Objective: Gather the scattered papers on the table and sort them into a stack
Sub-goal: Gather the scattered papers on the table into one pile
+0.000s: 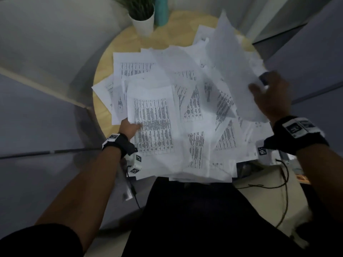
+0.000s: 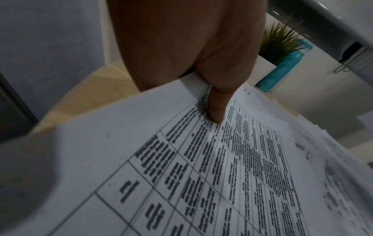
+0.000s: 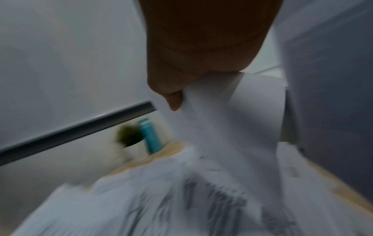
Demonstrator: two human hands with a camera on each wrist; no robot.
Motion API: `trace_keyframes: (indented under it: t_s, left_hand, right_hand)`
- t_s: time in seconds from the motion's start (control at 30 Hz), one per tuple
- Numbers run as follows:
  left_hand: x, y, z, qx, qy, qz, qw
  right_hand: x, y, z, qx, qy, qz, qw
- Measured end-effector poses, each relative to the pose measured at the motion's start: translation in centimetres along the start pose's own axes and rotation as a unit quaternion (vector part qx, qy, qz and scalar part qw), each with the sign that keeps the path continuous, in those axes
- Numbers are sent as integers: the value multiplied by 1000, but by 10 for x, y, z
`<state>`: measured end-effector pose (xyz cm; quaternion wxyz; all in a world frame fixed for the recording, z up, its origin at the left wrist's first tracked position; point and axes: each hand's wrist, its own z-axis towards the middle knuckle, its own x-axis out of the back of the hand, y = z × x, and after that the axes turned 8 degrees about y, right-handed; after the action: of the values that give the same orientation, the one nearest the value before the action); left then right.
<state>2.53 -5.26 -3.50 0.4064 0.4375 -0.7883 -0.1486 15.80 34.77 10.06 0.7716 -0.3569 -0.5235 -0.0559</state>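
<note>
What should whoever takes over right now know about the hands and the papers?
Left hand: pinches the printed table sheet at its edge, thumb on top.
Right hand: holds lifted paper, tilted up over the heap.
Papers: loose overlapping heap covering most of the round table.
Done: no squared stack visible.
To do: gather and align all sheets.

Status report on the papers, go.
Left hand pinches printed sheet. Right hand holds raised sheets. Pile unstacked on table. Plant pot, teal bottle clear at far edge.
</note>
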Motion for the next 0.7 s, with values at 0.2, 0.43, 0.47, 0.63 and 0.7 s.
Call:
trace_keyframes:
  t_s: [0.2,0.43,0.47,0.63,0.7]
  left_hand:
    - [-33,7,-14,51,-96,-97,989]
    - [-62,5,-42,171,-207,-290,919]
    - [-63,4,-45,189,-206,-295,914]
    - [-73,-9,-31,80,-94,-181,976]
    - [-66,-9,-28,34,-56,-154,986]
  right_hand:
    - [-83,-68,-79,184,-171,-48,967]
    - [-173,-98,-159,148,-421,-69,892]
    - [-174,-100,-164,146,-429,-64,889]
    - [-163,-93,-153,124,-511,32,850]
    - [-156,-80,-134,112,-479,59,869]
